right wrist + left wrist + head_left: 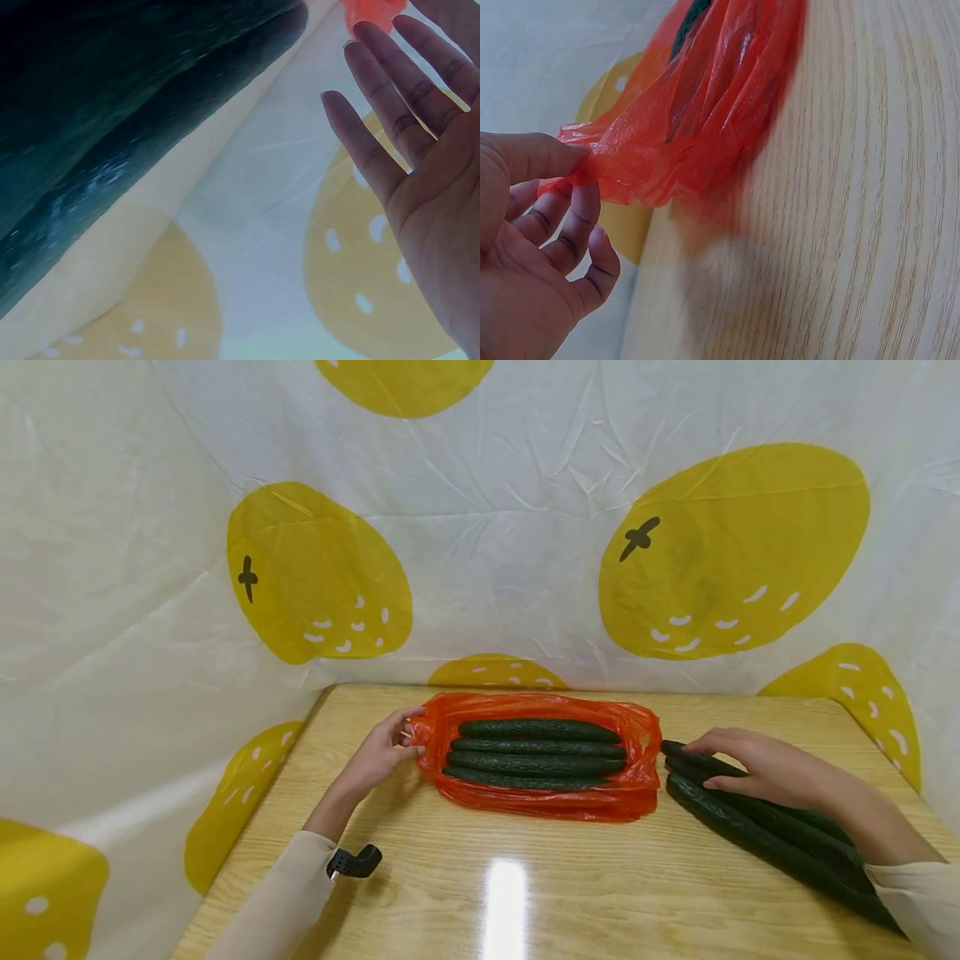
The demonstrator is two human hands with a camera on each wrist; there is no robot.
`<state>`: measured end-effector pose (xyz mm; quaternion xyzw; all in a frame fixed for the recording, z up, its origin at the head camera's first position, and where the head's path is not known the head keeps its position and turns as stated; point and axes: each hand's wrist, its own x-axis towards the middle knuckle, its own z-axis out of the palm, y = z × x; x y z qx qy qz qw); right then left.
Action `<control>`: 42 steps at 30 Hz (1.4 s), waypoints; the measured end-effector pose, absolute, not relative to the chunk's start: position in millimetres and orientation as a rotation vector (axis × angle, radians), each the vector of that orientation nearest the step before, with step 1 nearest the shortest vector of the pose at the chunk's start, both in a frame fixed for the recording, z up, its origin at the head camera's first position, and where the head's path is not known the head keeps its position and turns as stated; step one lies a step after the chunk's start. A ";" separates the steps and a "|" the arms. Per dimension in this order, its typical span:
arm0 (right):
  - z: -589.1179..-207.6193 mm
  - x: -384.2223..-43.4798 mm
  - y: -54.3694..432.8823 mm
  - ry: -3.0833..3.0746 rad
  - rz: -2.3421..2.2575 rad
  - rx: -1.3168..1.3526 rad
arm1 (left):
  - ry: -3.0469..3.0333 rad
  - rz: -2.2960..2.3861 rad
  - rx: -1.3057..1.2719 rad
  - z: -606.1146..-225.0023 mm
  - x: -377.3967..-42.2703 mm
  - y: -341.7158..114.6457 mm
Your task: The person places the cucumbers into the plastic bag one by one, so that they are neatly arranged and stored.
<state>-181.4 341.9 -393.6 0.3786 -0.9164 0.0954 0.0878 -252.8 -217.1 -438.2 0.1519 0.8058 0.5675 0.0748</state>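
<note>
At the back middle of the table, a thin red plastic bag (540, 803) surrounds several dark green cucumbers (536, 764) that lie side by side, left to right. The left hand (381, 752) pinches the bag's crumpled left end; in the left wrist view, thumb and fingertips grip the red film (667, 142). On the right, more long cucumbers (757, 827) lie slanted towards the near right corner. Above their far ends hovers the right hand (772, 767), partly covering them. In the right wrist view its fingers (397, 112) are extended, apart from the dark cucumbers (135, 105).
A wooden table (450, 885) carries everything. White cloth (510, 585) printed with yellow fruit shapes hangs behind and at the sides. A black strap (354, 862) sits around the left wrist.
</note>
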 end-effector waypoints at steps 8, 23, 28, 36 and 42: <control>-402.2 -173.0 363.5 -2.816 0.298 1.008 | 2.424 1.699 0.468 -438.2 -252.0 -216.8; -420.5 -165.5 403.8 -2.844 0.289 0.937 | 2.431 1.690 0.478 -438.6 -251.9 -217.4; -424.6 -165.4 410.6 -2.859 0.287 0.959 | 2.427 1.699 0.471 -438.7 -251.5 -217.2; -431.7 -166.6 417.6 -2.885 0.353 0.970 | 2.424 1.695 0.455 -439.5 -251.1 -218.0; -435.0 -167.6 420.2 -2.923 0.400 0.989 | 2.425 1.694 0.451 -438.4 -250.7 -218.4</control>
